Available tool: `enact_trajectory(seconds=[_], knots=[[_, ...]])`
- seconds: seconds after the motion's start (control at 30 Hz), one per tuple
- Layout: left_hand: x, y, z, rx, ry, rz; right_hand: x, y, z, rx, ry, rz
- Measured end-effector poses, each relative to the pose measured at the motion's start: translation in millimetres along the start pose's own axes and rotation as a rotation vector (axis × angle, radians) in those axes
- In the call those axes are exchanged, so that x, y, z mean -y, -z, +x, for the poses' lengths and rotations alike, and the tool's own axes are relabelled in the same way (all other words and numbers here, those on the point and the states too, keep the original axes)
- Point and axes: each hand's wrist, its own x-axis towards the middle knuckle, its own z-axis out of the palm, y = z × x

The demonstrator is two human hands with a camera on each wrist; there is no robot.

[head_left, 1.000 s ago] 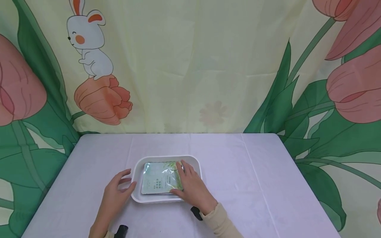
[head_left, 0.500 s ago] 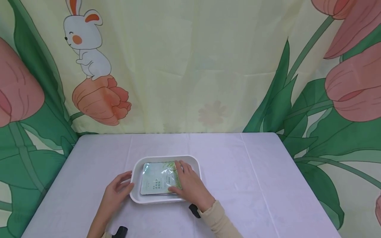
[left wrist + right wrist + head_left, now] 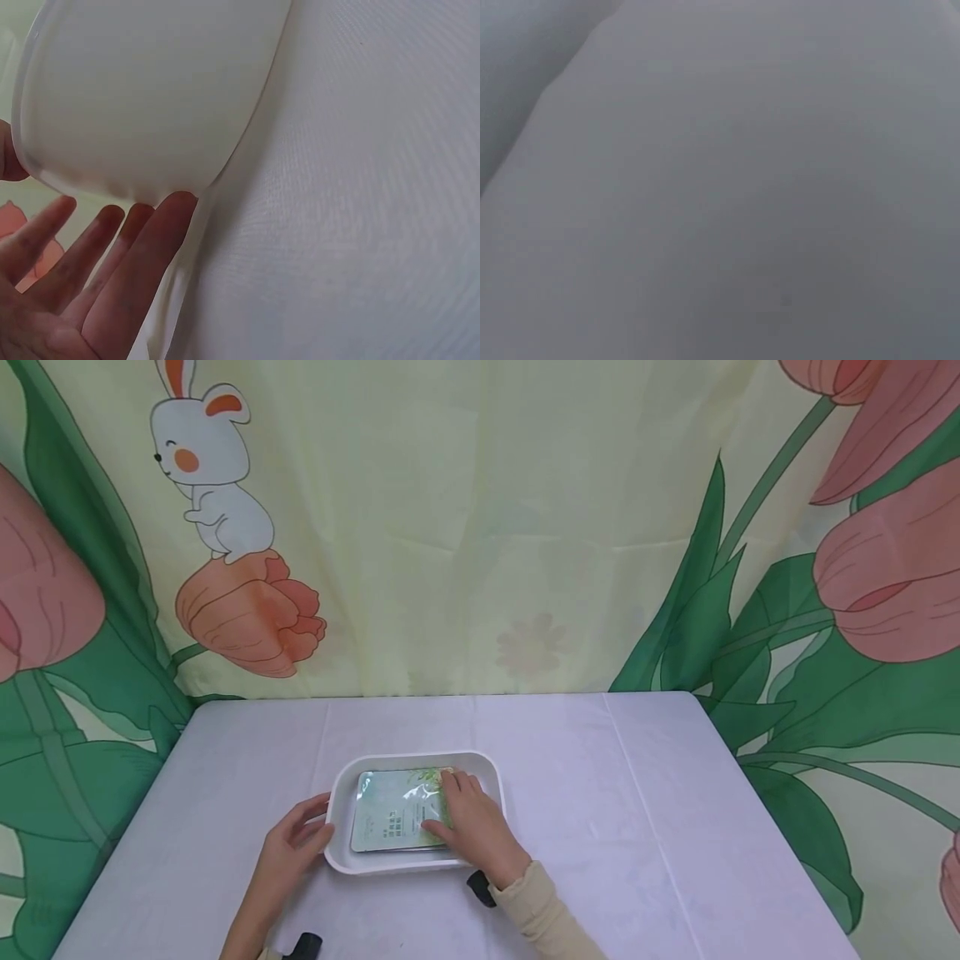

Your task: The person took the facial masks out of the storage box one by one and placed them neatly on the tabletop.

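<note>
Standing by, I saw the left hand (image 3: 295, 837) at the left end of a white tray (image 3: 342, 827), low in the middle of the frame. Its fingers were spread and only gently bent, touching the tray's rim from outside; the close view from the left wrist showed the fingertips up against the white edge, without wrapping round it. Inside the tray lay a shiny, pale green packet (image 3: 397, 810), flat, with small dark lettering near its lower side and leafy print toward its right end. The right hand (image 3: 480, 827) reached in from the lower right of the frame and rested on that right end, thumb well apart from the fingers, the thumb on the packet's face and the fingers near its upper right corner. How firmly it pressed I could not tell, since the right wrist's view was only a blur of white. A cream sleeve (image 3: 546, 914) came down to the right wrist, with a black strap-like piece (image 3: 480, 888) beside it. Pale lilac cloth (image 3: 615, 827) covered the table beneath. Behind, a yellowish curtain (image 3: 420, 527) carried a white rabbit (image 3: 213, 468) perched on an orange flower (image 3: 251, 614) at upper left, and large pink tulips (image 3: 892, 577) filled the right side.
</note>
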Motion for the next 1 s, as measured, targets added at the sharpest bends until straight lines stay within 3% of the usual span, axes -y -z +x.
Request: enact_trajectory(seconds=[0.33,0.57,1.0], knots=[[-1.8,-2.2,-1.1,-0.014,0.041,-0.018,3.7,-5.9,1.6,-0.047,-0.047,0.027],[-0.1,-3.6,-0.7,-0.019,0.037,-0.022,5.6,-8.1,3.0,-0.028,-0.099,0.033],[2.0,-3.0,-0.3,-0.017,0.017,-0.002,7.2,-9.2,5.9,-0.028,-0.105,0.015]])
